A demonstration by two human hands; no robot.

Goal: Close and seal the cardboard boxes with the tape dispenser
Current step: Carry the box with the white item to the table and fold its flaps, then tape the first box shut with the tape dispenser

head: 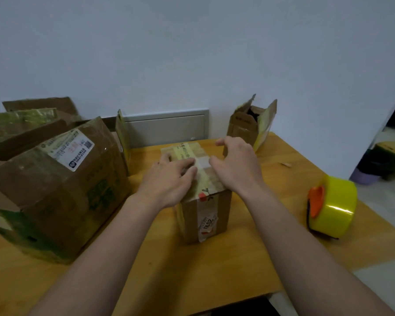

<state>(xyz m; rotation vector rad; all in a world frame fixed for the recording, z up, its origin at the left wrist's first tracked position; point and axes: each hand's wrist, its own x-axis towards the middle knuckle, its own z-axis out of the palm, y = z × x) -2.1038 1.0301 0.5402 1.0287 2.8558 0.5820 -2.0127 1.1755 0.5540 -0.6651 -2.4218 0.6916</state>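
The small cardboard box (222,208), upright in the middle of the tabletop (214,270), looks light and fairly stiff. Its worn flaps may spring up, so it is best held from above across the top seam while the tape dispenser (331,208), lying to the right, is fetched. The left hand (169,179) presses the top with straight fingers (187,166), while the right hand (235,165) arches over the right side with bent fingers, and I cannot tell whether they grip the edge. The box is brown, with yellowish tape and old labels over its top and front.

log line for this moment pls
step: holding small box shut; left hand: pressing top; right hand: arched on top; tape dispenser: idle on table
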